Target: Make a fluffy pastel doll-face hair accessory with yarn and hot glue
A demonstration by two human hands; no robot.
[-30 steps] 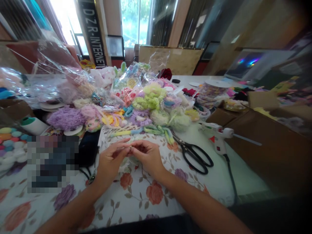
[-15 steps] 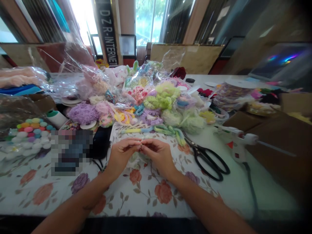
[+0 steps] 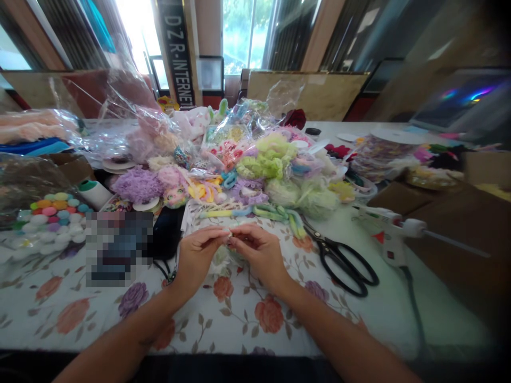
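Over the floral tablecloth (image 3: 187, 324), my left hand (image 3: 202, 252) and my right hand (image 3: 257, 252) meet fingertip to fingertip. Both are closed in a pinch on something small and pale that is mostly covered by the fingers. Behind and below them lies some pale, sheer material (image 3: 219, 261), partly hidden by the hands. Just beyond the fingers a yellow, blue and green fuzzy strand (image 3: 227, 213) stretches across the cloth. Black-handled scissors (image 3: 347, 266) rest to the right of my right hand, with their blades pointing away to the left.
A glue gun (image 3: 391, 234) with its cord lies at the right, beside a cardboard box (image 3: 459, 229). Yarn, ribbon and plastic bags form a heap (image 3: 267, 154) at the back. To the left are a black phone-like object (image 3: 165, 234) and a bag of pompoms (image 3: 56, 218).
The fingertips have shifted slightly against each other, and a little more of the pale thing shows between them. Both hands stay in nearly the same place.
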